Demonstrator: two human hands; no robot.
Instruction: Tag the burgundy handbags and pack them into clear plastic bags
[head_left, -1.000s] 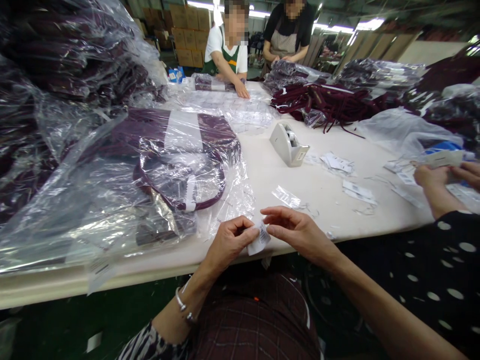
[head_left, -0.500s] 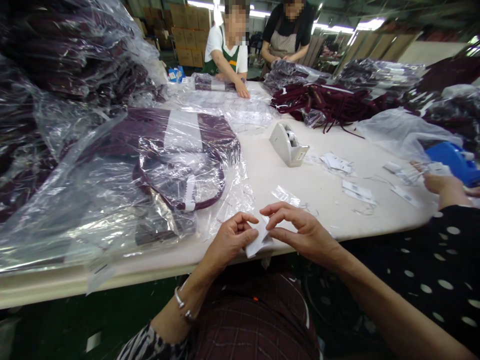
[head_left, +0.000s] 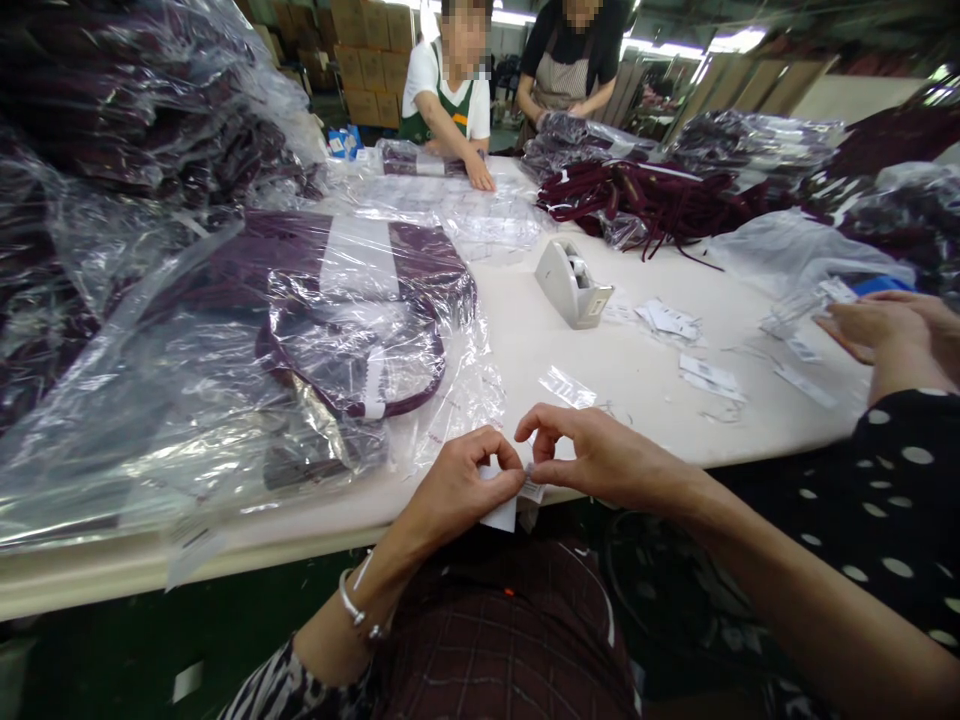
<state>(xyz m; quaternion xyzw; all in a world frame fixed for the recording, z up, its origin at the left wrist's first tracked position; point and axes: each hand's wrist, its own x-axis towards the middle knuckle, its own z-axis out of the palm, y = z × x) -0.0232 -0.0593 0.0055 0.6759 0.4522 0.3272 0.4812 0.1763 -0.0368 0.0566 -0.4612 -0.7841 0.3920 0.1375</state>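
At the table's front edge, my left hand (head_left: pixel 469 480) pinches a small white tag (head_left: pixel 501 512) between thumb and index finger. Close beside it on the right, my right hand (head_left: pixel 577 452) has thumb and fingers bent together around the edge of a small printed label (head_left: pixel 532 488). Just beyond my hands a clear plastic strip (head_left: pixel 568 386) lies on the white table (head_left: pixel 510 330). To the left is a maroon garment (head_left: pixel 431 250) in clear plastic, with a white paper band (head_left: pixel 360 256) across it.
A grey tape dispenser (head_left: pixel 574 285) stands past my hands. White tags (head_left: pixel 709 375) with strings lie to its right. A person's hands (head_left: pixel 877 325) work at the right edge. Bagged garments (head_left: pixel 150 110) pile high at left; two people stand across the table.
My hands have shifted slightly; the white tag now sits lower under my left fingers, and a printed label shows by my right fingers. The neighbour's hands at right have come closer together.
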